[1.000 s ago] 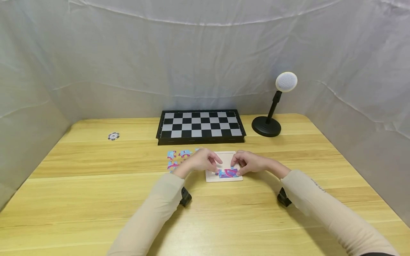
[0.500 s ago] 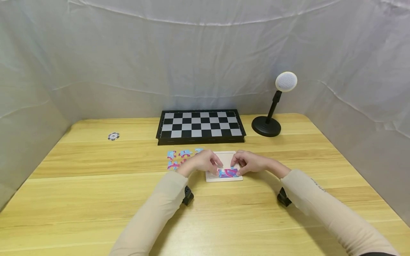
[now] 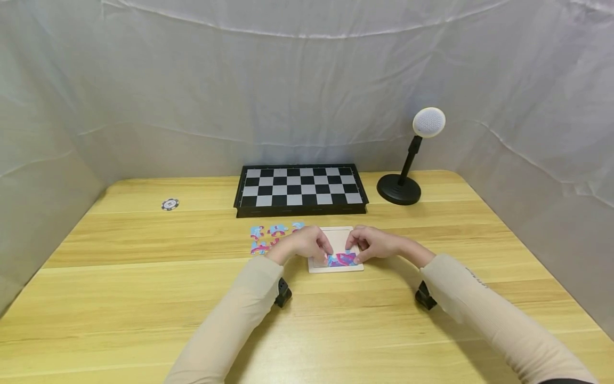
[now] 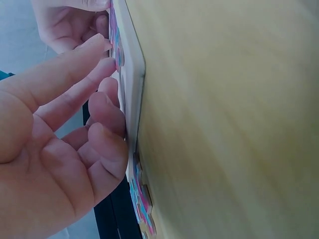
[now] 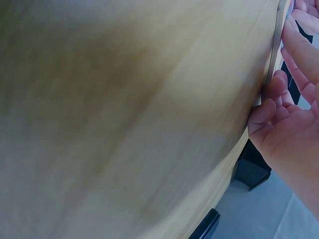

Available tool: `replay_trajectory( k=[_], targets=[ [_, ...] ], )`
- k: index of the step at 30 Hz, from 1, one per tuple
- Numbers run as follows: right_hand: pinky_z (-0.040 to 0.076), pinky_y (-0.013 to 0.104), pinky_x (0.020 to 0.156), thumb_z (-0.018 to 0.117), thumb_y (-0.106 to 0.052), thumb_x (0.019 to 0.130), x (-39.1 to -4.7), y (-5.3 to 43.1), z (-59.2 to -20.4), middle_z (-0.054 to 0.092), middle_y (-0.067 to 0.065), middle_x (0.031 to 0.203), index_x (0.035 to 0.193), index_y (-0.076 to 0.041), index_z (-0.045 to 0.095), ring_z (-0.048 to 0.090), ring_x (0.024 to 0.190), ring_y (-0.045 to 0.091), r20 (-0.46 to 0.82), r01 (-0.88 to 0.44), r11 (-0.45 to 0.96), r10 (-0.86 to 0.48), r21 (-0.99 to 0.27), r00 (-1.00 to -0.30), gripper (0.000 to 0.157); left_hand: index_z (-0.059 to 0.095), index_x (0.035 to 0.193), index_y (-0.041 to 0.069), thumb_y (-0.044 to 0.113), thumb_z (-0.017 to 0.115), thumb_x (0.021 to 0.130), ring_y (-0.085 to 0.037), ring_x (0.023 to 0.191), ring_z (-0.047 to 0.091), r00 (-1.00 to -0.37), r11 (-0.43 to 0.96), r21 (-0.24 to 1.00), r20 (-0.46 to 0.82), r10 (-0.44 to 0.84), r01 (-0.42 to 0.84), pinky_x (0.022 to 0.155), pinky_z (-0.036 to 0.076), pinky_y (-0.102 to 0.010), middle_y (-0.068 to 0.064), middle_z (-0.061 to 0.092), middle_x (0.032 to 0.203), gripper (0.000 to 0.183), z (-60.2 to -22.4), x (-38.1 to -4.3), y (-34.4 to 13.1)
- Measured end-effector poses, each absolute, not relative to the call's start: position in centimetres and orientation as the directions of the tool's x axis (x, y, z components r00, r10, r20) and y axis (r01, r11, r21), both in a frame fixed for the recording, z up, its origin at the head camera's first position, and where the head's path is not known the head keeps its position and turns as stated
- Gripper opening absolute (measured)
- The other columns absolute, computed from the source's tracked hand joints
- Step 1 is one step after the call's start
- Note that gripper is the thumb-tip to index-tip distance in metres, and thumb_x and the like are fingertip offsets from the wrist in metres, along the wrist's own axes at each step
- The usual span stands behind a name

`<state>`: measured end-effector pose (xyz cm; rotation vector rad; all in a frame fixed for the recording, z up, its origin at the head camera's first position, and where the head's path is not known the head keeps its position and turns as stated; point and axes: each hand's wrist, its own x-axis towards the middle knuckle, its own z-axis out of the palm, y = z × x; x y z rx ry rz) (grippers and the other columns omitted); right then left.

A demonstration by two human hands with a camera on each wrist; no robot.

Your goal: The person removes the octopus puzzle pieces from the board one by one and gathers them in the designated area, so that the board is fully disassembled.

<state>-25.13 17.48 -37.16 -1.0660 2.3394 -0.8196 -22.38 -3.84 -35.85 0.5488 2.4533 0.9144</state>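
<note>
A pale puzzle tray lies on the table, with joined pink, purple and blue puzzle pieces along its near side. At their left end, my left hand pinches a puzzle piece between thumb and index finger; the fingers hide part of it. My right hand is at the right end, its thumb and index finger set about a puzzle piece there, with a light blue tab showing between them. In the right wrist view its other fingers curl by the tray's edge.
Several loose puzzle pieces lie left of the tray, partly behind the left hand. A folded chessboard stands behind. At the back right is a round white-headed stand; a poker chip lies at the far left.
My left hand has shifted slightly right over the tray, bringing its piece against the left end of the joined pieces. The right hand has stayed in place.
</note>
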Motion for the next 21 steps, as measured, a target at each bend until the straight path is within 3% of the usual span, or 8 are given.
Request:
replay_trajectory(
  k=[21],
  targets=[
    [0.034, 0.023, 0.061, 0.071, -0.009, 0.075, -25.07, 17.51, -37.17, 0.043, 0.004, 0.078, 0.092, -0.001, 0.058, 0.04, 0.07, 0.017, -0.128, -0.538, 0.515, -0.791, -0.668, -0.598, 0.023, 0.064, 0.077, 0.002, 0.001, 0.069, 0.075, -0.014, 0.062, 0.046, -0.824, 0.664, 0.733, -0.282, 0.491, 0.145, 0.056, 0.039, -0.022, -0.003, 0.057, 0.068, 0.005, -36.02, -22.67, -3.49]
  ],
)
